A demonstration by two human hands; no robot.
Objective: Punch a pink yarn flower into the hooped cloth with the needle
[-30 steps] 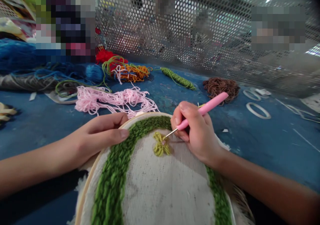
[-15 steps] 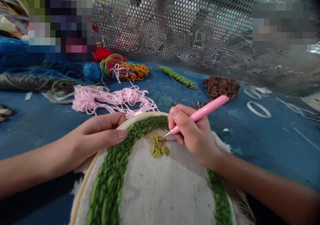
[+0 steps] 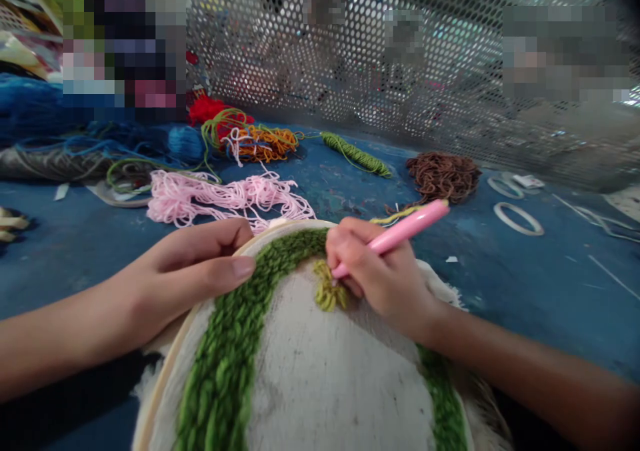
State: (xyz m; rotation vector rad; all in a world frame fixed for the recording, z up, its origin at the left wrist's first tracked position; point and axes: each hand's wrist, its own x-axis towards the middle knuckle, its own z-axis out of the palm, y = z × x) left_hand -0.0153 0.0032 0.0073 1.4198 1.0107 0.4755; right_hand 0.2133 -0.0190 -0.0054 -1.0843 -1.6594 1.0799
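Observation:
My left hand (image 3: 200, 274) grips the left rim of a wooden embroidery hoop (image 3: 167, 364), thumb on top and fingers curled beneath. White cloth (image 3: 335, 371) is stretched in the hoop, with a thick band of green stitches (image 3: 225, 344) along its edge. In my right hand (image 3: 380, 277) is a pink punch needle (image 3: 410, 227), tilted, its handle end up to the right. Its tip meets the cloth beside a small olive-yellow stitched flower (image 3: 330, 291); the metal needle is hidden. Yellow-green yarn (image 3: 400, 215) trails from the handle's upper end.
Pink yarn (image 3: 225, 197) lies behind the hoop on the blue table (image 3: 560, 291). Farther back are orange yarn (image 3: 273, 143), a green skein (image 3: 355, 154) and brown yarn (image 3: 443, 174). White rings (image 3: 518, 219) lie at the right. A perforated metal screen (image 3: 350, 71) stands behind.
The punch needle has come down, so its thin metal shaft no longer shows above the cloth. Yarn now shows at the handle's end. The hoop has tilted slightly; my left hand keeps its grip.

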